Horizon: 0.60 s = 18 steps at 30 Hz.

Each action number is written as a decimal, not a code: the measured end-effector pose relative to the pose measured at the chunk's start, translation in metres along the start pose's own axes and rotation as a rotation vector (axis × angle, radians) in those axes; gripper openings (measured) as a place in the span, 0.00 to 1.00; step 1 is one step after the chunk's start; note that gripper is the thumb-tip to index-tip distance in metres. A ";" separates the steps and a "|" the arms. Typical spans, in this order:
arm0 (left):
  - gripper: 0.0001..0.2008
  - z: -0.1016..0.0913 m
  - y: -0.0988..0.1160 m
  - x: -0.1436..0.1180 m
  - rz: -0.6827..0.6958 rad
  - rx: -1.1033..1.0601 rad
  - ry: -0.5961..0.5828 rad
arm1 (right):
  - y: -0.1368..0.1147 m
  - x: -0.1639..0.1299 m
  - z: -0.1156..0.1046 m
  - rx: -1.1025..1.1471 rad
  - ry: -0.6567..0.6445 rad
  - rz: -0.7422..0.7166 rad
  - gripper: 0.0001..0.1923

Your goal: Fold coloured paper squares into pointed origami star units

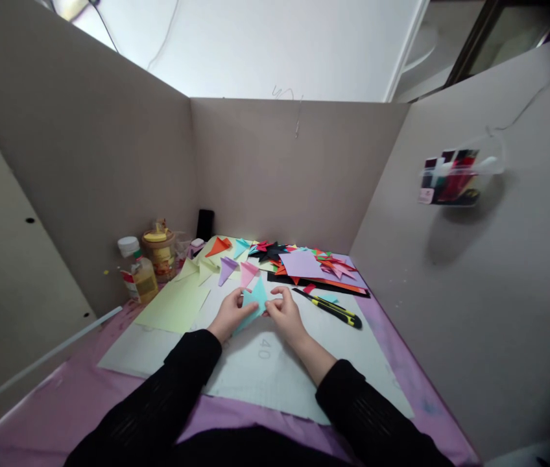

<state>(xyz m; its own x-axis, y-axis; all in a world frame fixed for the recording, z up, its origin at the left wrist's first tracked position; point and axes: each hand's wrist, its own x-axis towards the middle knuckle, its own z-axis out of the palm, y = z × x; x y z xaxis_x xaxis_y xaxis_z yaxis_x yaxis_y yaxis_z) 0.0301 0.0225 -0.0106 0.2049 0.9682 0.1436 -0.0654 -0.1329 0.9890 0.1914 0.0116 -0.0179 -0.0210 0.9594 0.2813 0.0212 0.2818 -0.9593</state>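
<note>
A light blue piece of folded paper [256, 297] is held up between my two hands, just above a white sheet [240, 376]. My left hand [231, 312] grips its left side, the thumb lying across the front. On the right edge, my right hand [285, 313] pinches the paper between thumb and fingers. Just beyond my hands lie a pink folded paper piece [248, 274] and a purple one [227, 270]. To the right rests a black and yellow utility knife [336, 312]. A pale green sheet [175, 306] lies to the left.
At the back right, folded paper stars [268, 250] and a lilac sheet [301, 264] are piled up. Bottles, including one of yellowish liquid [146, 280], and a brown jar [159, 253] stand at the left. Grey panels [294, 168] enclose the table on three sides.
</note>
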 end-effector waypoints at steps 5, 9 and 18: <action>0.20 -0.003 0.002 -0.001 -0.006 0.001 -0.044 | 0.003 0.007 -0.005 0.131 -0.097 0.129 0.15; 0.18 -0.002 0.000 0.000 0.055 0.091 -0.022 | 0.005 0.012 -0.010 0.113 -0.131 0.205 0.12; 0.13 -0.005 -0.007 0.005 0.115 0.146 0.062 | -0.002 0.008 -0.011 0.018 -0.153 0.279 0.12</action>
<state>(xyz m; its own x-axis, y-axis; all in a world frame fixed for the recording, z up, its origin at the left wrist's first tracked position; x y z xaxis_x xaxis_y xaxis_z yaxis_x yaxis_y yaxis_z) 0.0272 0.0297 -0.0170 0.1432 0.9554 0.2583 0.0586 -0.2687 0.9614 0.2021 0.0186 -0.0138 -0.1668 0.9860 0.0017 0.0294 0.0067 -0.9995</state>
